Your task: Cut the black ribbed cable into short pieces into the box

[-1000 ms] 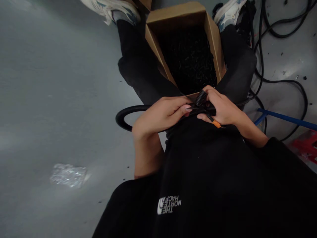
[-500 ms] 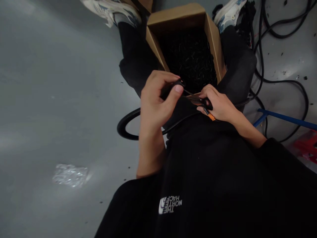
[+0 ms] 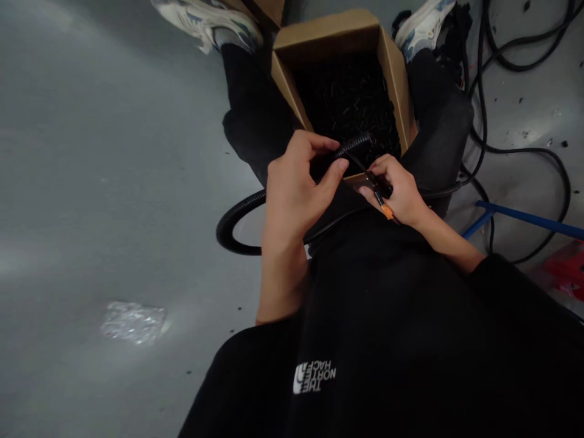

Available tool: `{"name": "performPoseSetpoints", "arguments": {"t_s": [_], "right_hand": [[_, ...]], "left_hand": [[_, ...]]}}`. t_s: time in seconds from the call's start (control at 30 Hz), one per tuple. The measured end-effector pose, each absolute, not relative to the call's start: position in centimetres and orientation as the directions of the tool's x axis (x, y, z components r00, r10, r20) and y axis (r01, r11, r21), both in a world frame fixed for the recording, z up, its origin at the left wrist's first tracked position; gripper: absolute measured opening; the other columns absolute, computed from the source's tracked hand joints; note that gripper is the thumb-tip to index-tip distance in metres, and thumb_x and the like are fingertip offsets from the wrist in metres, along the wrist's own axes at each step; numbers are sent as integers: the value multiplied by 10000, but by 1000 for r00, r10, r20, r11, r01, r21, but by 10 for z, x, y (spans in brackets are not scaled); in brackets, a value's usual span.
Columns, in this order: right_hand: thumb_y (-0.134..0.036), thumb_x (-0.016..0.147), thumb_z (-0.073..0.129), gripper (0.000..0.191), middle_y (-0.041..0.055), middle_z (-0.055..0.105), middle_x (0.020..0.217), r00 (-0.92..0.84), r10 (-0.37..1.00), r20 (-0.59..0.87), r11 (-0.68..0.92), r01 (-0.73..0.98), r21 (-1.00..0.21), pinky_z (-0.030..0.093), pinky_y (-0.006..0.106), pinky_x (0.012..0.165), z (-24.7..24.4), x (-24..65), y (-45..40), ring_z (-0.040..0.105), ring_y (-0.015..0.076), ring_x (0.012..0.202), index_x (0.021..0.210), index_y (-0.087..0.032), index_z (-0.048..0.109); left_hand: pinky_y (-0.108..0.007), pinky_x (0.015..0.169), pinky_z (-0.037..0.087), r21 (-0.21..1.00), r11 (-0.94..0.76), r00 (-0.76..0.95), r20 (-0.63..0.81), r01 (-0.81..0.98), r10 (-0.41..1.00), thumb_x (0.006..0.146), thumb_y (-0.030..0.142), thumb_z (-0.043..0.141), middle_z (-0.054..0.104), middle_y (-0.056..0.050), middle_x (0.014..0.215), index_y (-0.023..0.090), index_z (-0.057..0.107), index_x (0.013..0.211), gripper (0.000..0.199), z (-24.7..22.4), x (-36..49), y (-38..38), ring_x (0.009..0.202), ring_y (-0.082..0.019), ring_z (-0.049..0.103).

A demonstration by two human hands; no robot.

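Left hand (image 3: 296, 188) curled, fingers closed round black corrugated conduit (image 3: 354, 146). Right hand (image 3: 395, 191) just beside it, pinching thin cable (image 3: 360, 165) near its orange tip (image 3: 387, 211). Both over cardboard box (image 3: 326, 33) of black pieces (image 3: 349, 100), held between legs (image 3: 255, 109).

The picture is dim, and the light is soft. The gray floor (image 3: 114, 182) looks brightest, and a small patch of white glare (image 3: 133, 322) shines on it. The black sweatshirt (image 3: 365, 340) is almost one dark shape. Inside the cardboard box (image 3: 326, 36) it is dark too — the black tube (image 3: 353, 148) and black wire (image 3: 360, 163) in the hands (image 3: 292, 188) are hard to see, and they look a bit soft. The edges of the picture look bent and stretched.
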State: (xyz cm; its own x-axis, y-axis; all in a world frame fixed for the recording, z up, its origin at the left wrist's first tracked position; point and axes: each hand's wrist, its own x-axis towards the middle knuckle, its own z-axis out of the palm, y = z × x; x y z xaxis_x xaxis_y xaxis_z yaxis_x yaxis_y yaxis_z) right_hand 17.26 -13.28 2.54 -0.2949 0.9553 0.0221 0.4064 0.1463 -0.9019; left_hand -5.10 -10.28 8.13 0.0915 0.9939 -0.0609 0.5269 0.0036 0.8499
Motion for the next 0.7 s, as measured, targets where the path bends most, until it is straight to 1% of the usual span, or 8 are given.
{"name": "performPoseSetpoints", "arguments": {"t_s": [0.1,0.17,0.23,0.33,0.47,0.57,0.63,0.7], "right_hand": [[-597,1023,689,386,45,662,1140,-333,943,-19,136,436,-890,629,405,821,27,174,-129,661,185,890,1122,-259,531],[-637,1012,696,451,60,660,1200,-377,926,-33,157,462,-873,654,432,847,29,177,-124,686,203,941,1186,-255,531],[-664,1000,710,527,77,651,1277,-406,913,-35,184,487,-854,675,465,891,32,180,-120,710,223,1012,1267,-251,519],[-671,1022,682,518,78,644,1308,-444,895,-43,214,511,-832,686,476,902,33,184,-119,727,222,1017,1273,-251,510],[-645,1057,644,462,78,658,1283,-477,875,-85,209,529,-823,676,462,927,33,188,-122,745,229,1030,1254,-244,526],[-659,1040,662,498,86,669,1273,-475,870,-134,166,537,-827,668,483,943,35,188,-121,744,248,1043,1279,-242,531],[-679,1013,689,550,102,664,1301,-458,876,-152,128,524,-842,666,499,946,36,186,-120,737,259,1060,1306,-243,522],[-701,988,713,594,115,660,1319,-418,895,-156,88,508,-857,660,510,952,36,182,-119,724,268,1079,1313,-246,514]], "left_hand": [[-338,943,639,866,41,112,-112,498,987,985,416,796,816,-24,1069,247,708,1070,208,74,-48,-103,1001,-207,778],[-309,849,628,889,41,181,-139,456,974,968,413,799,814,-24,994,227,714,1005,208,68,-45,-104,917,-192,768],[-293,795,613,914,44,240,-152,402,959,959,418,797,807,-25,944,215,715,968,219,65,-43,-105,858,-180,758],[-293,799,611,936,55,239,-145,347,960,977,453,786,807,-30,942,217,705,964,250,65,-46,-106,837,-174,758],[-312,845,614,910,30,219,-132,413,967,989,485,794,808,-30,987,234,683,985,274,70,-55,-106,902,-196,773],[-331,861,616,880,-3,212,-111,475,971,989,411,788,811,-25,1016,245,684,999,196,70,-54,-109,922,-208,775],[-340,854,617,857,-20,193,-93,514,977,967,346,790,814,-22,1018,247,689,1006,146,67,-48,-112,918,-213,772],[-350,861,622,832,-25,151,-71,555,986,943,302,790,815,-22,1020,248,686,1014,137,61,-40,-115,933,-219,770]]}}
